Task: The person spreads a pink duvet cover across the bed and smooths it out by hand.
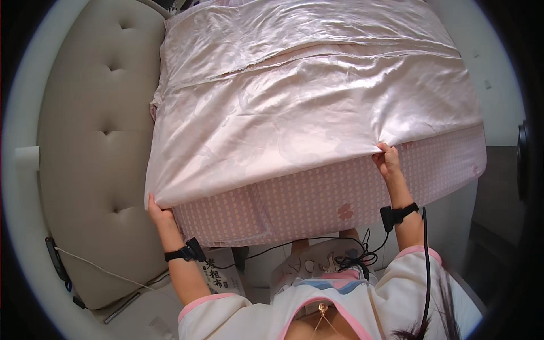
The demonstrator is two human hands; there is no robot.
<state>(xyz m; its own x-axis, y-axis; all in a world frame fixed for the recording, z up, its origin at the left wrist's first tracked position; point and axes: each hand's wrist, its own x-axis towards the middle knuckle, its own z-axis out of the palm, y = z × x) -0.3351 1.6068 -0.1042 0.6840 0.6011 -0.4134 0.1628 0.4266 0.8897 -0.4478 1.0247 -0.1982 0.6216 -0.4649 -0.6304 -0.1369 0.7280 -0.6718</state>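
Observation:
A pale pink satin bed sheet [272,130] lies across the bed, wrinkled, with a folded, edged layer crossing its upper part. My left hand [160,213] is closed on the sheet's near left corner beside the headboard; its thumb shows and most fingers are hidden. Farther right, my right hand [388,161] pinches the sheet's near edge, and creases fan out from that grip. Between the hands the edge is stretched fairly straight. Below it shows the mattress [294,201] in a pink cover with small pale shapes and a darker flower-like patch.
A beige tufted headboard [105,164] stands along the left. Black straps with small boxes [399,215] sit on both wrists, and a loose black cable [362,258] hangs before me. A white cord [102,266] runs by the headboard. A dark cabinet [498,198] stands right.

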